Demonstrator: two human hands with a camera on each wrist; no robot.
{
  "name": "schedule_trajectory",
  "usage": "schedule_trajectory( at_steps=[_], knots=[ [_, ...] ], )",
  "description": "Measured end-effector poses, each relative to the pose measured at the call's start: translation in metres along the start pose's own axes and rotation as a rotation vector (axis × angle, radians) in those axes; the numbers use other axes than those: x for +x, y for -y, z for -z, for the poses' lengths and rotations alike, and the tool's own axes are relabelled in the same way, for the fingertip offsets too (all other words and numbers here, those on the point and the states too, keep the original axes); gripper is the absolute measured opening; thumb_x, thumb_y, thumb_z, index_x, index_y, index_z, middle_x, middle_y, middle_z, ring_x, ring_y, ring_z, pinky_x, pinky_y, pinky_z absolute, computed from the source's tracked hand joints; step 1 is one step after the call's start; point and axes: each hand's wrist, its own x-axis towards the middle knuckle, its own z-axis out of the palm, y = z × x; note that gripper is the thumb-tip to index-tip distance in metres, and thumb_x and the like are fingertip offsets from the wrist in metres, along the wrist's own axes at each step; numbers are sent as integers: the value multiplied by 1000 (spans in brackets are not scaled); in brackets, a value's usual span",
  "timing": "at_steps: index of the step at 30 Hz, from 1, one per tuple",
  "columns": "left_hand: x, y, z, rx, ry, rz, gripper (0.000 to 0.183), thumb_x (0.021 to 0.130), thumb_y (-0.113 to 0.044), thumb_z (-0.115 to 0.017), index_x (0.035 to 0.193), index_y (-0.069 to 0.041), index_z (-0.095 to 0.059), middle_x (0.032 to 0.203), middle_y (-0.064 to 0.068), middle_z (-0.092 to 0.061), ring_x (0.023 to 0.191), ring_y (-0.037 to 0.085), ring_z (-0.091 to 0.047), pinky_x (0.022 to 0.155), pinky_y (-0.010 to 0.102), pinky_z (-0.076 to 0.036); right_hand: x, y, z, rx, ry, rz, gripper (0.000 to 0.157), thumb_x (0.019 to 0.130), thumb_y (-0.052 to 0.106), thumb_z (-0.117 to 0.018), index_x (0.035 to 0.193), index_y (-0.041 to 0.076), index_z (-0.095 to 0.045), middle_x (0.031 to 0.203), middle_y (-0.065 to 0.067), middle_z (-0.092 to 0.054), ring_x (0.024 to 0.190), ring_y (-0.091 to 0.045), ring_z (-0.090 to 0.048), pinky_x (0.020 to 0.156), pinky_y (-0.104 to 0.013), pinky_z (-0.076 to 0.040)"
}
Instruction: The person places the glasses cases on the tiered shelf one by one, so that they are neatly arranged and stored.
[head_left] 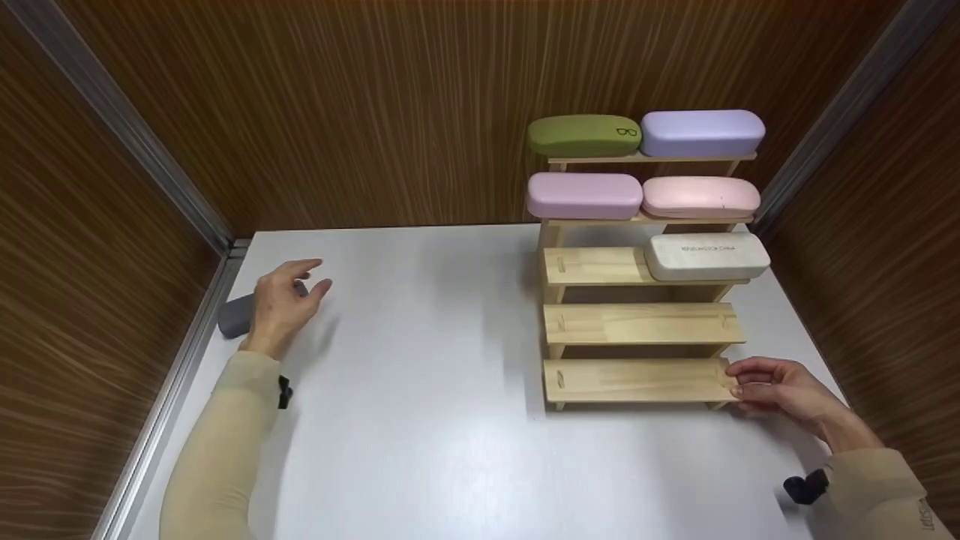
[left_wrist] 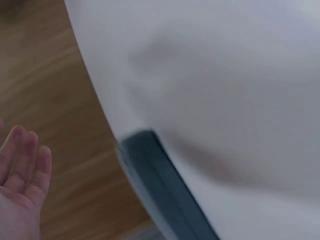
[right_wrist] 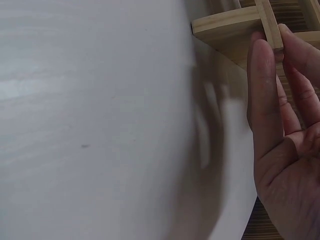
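Note:
My left hand (head_left: 283, 306) is over a dark grey glasses case (head_left: 235, 315) at the table's left edge, thumb and fingers spread apart. In the left wrist view its fingers (left_wrist: 25, 165) stand clear of the case (left_wrist: 167, 187), which is blurred. A stepped wooden display rack (head_left: 637, 381) stands on the right. My right hand (head_left: 787, 394) pinches the right end of its lowest shelf between thumb and fingers, and the right wrist view shows the fingertips (right_wrist: 263, 55) on either side of the wood.
Green (head_left: 585, 136) and lavender (head_left: 703, 133) glasses cases sit on the rack's top step. Mauve (head_left: 585, 196) and pink (head_left: 701, 197) ones fill the second. A white case (head_left: 707, 256) lies on the third step's right half. Brown wood-grain panels (head_left: 375, 112) enclose the white table (head_left: 420, 420).

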Motion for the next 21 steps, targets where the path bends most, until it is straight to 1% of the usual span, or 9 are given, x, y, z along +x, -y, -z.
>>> schedule_trajectory(
  at_steps=[2, 4, 6, 9, 14, 16, 21],
  knots=[
    [-2, 13, 6, 26, 32, 58, 43, 98, -17, -85, 139, -3, -77, 142, 25, -76, 131, 48, -73, 112, 60, -56, 0, 0, 1, 12, 9, 4, 43, 105, -13, -62, 120, 20, -84, 108, 9, -84, 95, -8, -81, 79, -25, -69],
    [-5, 23, 11, 42, 76, 117, 51, 99, -21, -84, 145, -3, -73, 153, 27, -69, 145, 50, -63, 125, 65, -46, -1, 0, 2, 24, 14, 10, 43, 105, -14, -61, 120, 20, -84, 109, 8, -84, 95, -8, -81, 79, -25, -69],
    [-6, 32, 14, 59, 120, 172, 58, 100, -24, -84, 151, -3, -68, 161, 29, -62, 155, 53, -52, 131, 68, -38, -1, 0, 2, 29, 19, 18, 43, 105, -14, -60, 121, 19, -83, 112, 9, -85, 96, -9, -82, 80, -27, -70],
    [-7, 46, 17, 90, 163, 232, 65, 99, -27, -84, 156, -2, -64, 168, 30, -54, 159, 55, -44, 132, 70, -33, -2, -1, 1, 35, 21, 21, 42, 105, -14, -61, 121, 18, -83, 114, 9, -85, 97, -9, -82, 81, -27, -70],
    [-11, 66, 18, 167, 194, 246, 74, 95, -32, -85, 156, 1, -61, 167, 36, -51, 157, 60, -42, 131, 75, -29, -2, -1, 0, 40, 22, 12, 42, 105, -14, -62, 121, 18, -83, 115, 10, -84, 98, -10, -82, 83, -28, -70],
    [-13, 71, 18, 194, 215, 257, 77, 94, -34, -85, 157, 2, -59, 167, 38, -49, 156, 62, -41, 131, 77, -26, -2, -1, -1, 31, 18, 7, 42, 105, -14, -62, 121, 18, -83, 115, 11, -84, 98, -9, -82, 83, -28, -70],
    [-16, 78, 18, 215, 265, 326, 82, 95, -35, -82, 162, 3, -53, 170, 40, -44, 159, 63, -35, 132, 81, -14, -1, 1, 0, 17, 12, -4, 42, 105, -13, -63, 120, 20, -84, 110, 9, -83, 98, -7, -81, 83, -28, -70]
  ],
)
